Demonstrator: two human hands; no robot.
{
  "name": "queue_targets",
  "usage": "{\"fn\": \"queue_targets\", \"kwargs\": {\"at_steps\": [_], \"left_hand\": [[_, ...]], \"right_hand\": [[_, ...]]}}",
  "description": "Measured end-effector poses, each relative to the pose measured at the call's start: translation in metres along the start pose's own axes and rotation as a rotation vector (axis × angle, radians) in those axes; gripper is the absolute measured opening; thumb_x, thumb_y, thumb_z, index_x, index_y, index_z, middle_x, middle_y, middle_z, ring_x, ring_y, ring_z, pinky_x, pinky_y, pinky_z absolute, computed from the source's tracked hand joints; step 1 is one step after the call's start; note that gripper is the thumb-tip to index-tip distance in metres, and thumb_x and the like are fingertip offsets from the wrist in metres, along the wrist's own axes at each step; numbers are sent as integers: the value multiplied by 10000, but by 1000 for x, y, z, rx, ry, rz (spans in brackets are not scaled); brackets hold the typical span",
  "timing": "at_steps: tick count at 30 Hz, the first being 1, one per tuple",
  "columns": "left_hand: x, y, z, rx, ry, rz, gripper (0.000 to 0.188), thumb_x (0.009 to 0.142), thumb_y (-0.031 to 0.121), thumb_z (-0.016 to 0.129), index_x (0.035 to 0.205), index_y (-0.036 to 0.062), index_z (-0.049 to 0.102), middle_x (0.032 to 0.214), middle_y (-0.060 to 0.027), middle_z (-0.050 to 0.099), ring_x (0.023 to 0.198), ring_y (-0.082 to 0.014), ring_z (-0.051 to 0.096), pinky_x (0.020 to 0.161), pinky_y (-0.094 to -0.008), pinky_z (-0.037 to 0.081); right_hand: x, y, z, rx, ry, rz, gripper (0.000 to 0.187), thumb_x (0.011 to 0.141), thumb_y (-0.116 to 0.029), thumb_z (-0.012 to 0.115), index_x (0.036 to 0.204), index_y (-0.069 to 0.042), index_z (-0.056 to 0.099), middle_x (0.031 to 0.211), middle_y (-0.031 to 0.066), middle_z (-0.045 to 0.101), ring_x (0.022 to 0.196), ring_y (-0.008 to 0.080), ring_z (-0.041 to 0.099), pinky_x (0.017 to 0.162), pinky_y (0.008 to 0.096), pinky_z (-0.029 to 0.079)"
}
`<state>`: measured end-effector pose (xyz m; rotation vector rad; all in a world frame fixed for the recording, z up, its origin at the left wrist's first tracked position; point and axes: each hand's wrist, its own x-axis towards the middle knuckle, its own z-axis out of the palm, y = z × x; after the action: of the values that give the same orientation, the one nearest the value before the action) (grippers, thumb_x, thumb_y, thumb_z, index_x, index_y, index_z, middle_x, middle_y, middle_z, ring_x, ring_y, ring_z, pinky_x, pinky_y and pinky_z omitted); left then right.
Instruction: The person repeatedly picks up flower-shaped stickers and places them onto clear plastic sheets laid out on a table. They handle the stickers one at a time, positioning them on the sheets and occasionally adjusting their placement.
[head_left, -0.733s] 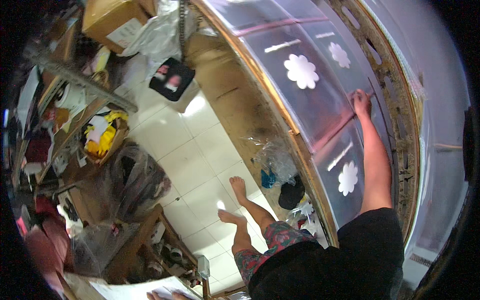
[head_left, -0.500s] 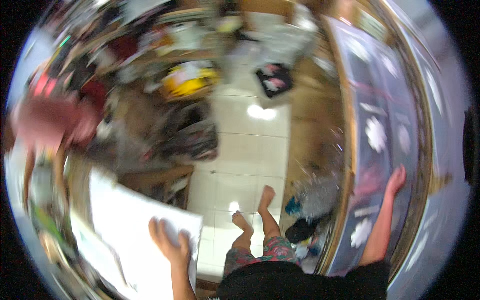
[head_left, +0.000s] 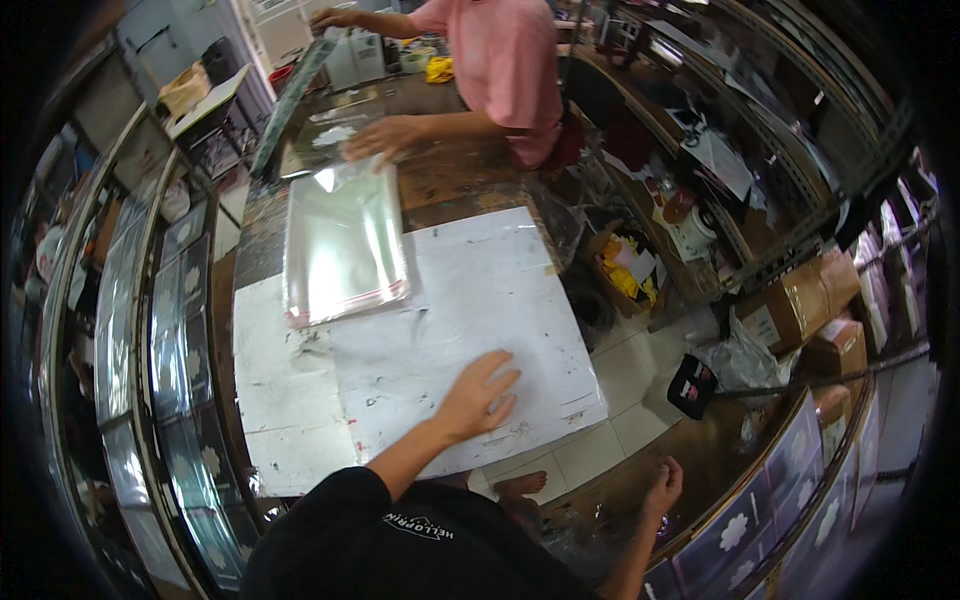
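Note:
My left hand (head_left: 475, 397) is over the white board (head_left: 500, 290) on the table, its fingers apart and nothing in them. Whether it touches the surface I cannot tell. Off to the right, beyond the board's edge, my right hand (head_left: 662, 488) hangs with curled fingers, and nothing shows in it. Nearest to it is a rack of greyish-purple sheets (head_left: 735, 530) with white flower shapes. A stack of clear plastic sleeves (head_left: 345, 245) lies across the far left part of the board.
Across the table a person in a pink shirt (head_left: 500, 60) has one hand by the sleeves and the other at a dark green panel (head_left: 290, 105). Racks of sheets (head_left: 185, 400) line the left. Cardboard boxes (head_left: 800, 300) and a black cap (head_left: 690, 387) are at right.
My view has swung left from the floor and the right-hand rack to the table. My right hand, earlier on the rack's sheets, is now away from them. My left hand stays over the board.

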<state>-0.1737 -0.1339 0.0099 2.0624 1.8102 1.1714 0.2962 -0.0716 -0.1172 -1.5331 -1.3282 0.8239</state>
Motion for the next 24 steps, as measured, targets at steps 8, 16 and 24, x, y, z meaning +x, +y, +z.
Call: {"fn": "queue_targets", "kwargs": {"at_steps": [8, 16, 24], "left_hand": [[-15, -94, -171, 790, 312, -321, 930, 720, 174, 789, 1515, 66, 319, 1551, -266, 245, 1433, -440, 255, 1167, -590, 206], [12, -140, -156, 800, -183, -332, 186, 847, 150, 624, 1000, 57, 675, 1081, -108, 633, 1091, -282, 566, 1088, -505, 337], [63, 24, -93, 501, -155, 202, 205, 856, 145, 642, 1029, 37, 659, 833, -79, 525, 841, -258, 528, 822, -410, 393]], "right_hand": [[-51, -84, 91, 266, -213, 213, 241, 1005, -88, 518, 1212, 26, 564, 1097, 126, 644, 910, 232, 689, 824, 337, 559], [-102, -94, 114, 288, -341, 263, 226, 1008, -91, 522, 1188, 32, 581, 1096, 126, 645, 941, 233, 689, 853, 345, 562], [-120, -201, 114, 615, -460, 261, 375, 982, -102, 563, 1340, 3, 524, 1409, 152, 500, 1296, 276, 515, 1036, 406, 464]]}}
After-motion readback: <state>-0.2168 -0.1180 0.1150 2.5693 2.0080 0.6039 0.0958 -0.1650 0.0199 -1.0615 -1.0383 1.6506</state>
